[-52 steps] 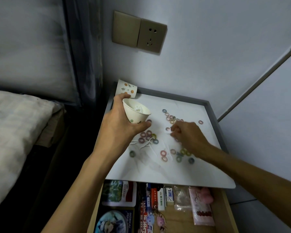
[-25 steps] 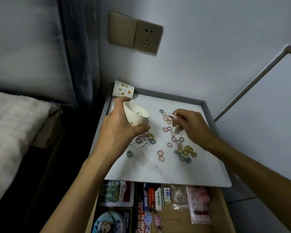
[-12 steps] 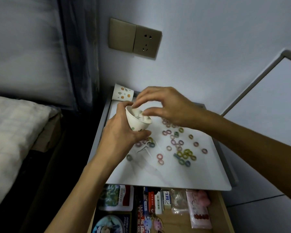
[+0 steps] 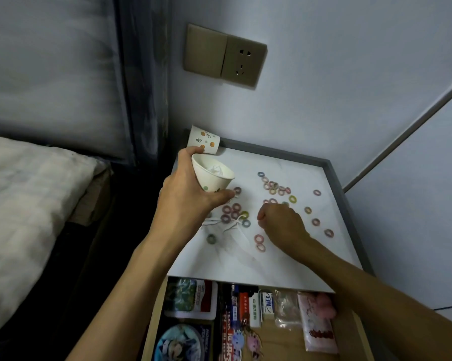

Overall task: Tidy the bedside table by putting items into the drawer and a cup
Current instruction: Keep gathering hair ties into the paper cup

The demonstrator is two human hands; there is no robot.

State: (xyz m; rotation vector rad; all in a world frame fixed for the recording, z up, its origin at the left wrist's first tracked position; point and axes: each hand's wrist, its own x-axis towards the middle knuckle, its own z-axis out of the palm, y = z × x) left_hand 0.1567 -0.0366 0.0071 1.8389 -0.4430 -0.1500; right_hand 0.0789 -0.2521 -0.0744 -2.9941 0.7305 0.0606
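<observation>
left hand (image 4: pixel 185 196): fingers round tilted white dotted paper cup (image 4: pixel 213 175);
right hand (image 4: pixel 279 225): curled over little coloured rings (image 4: pixel 292 199) — pinch? can't tell

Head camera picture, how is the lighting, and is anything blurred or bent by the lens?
Head view: dim, bluish light, no glare; the bed at the left is smeared; the paper cup in the left hand is fairly crisp; the coloured rings on the tabletop are soft, colours readable; the open drawer lies in shade; the wide lens stretches the picture's lower corners.
</observation>
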